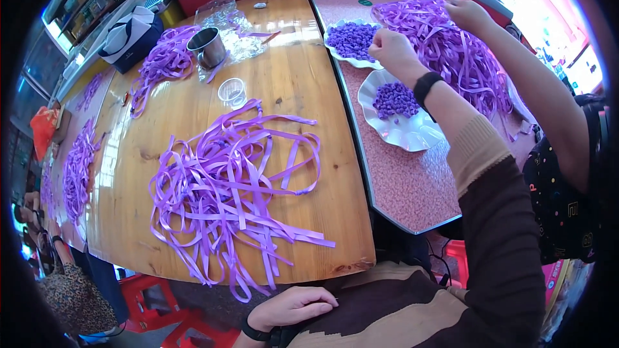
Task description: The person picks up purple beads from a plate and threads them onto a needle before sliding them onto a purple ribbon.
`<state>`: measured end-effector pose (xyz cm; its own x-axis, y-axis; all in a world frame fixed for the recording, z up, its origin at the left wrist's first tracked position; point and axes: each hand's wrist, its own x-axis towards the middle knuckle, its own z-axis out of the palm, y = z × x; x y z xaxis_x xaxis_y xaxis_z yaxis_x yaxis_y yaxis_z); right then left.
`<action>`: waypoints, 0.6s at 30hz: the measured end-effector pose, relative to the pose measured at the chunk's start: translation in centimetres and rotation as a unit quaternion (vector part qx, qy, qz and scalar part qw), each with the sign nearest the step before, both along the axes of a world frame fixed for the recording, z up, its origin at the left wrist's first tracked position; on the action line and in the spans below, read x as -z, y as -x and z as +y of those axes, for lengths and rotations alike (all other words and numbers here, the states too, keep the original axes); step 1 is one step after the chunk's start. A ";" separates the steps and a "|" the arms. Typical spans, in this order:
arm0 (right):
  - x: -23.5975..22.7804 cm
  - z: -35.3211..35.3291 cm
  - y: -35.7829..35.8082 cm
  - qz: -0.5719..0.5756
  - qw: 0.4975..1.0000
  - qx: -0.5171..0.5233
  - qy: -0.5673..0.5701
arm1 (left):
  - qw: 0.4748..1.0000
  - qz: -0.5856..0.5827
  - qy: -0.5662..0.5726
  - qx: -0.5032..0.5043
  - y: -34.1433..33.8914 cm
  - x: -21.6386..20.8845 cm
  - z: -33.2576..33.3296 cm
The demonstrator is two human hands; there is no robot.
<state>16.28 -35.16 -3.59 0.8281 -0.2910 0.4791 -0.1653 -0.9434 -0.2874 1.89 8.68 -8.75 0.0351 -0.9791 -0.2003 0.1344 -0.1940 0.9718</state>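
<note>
My right hand [393, 51] is closed, its fingertips over the near right edge of a white scalloped bowl of small purple beads [351, 40]. Whatever its fingers hold is hidden. Below that wrist stands a second scalloped bowl [412, 140] with a smaller heap of purple beads [396, 100]. My left hand [293, 307] lies against my lap by the table's front edge, fingers stretched out and loosely together, with nothing visible in it. In front of it, a loose tangle of purple ribbons [225, 193] spreads over the wooden table, some ends hanging off the edge.
A co-worker's hand [467, 16] touches a large heap of purple ribbons [451, 51] at right. A metal cup [206, 48], a clear plastic cup [232, 92], crumpled clear film [222, 13] and another ribbon bundle [164, 58] lie farther back. Red stools [148, 299] stand below.
</note>
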 end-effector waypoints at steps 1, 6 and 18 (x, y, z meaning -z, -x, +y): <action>-0.3 0.1 0.7 0.012 0.996 0.011 -0.091 | 0.997 0.031 -0.066 -0.024 0.5 0.5 0.6; -1.8 2.0 5.7 0.029 0.940 0.005 -0.340 | 0.902 0.157 -0.233 -0.327 2.8 3.5 2.4; -1.9 1.9 16.1 -0.005 0.822 -0.022 -0.569 | 0.867 0.265 -0.135 -0.399 3.3 5.0 1.3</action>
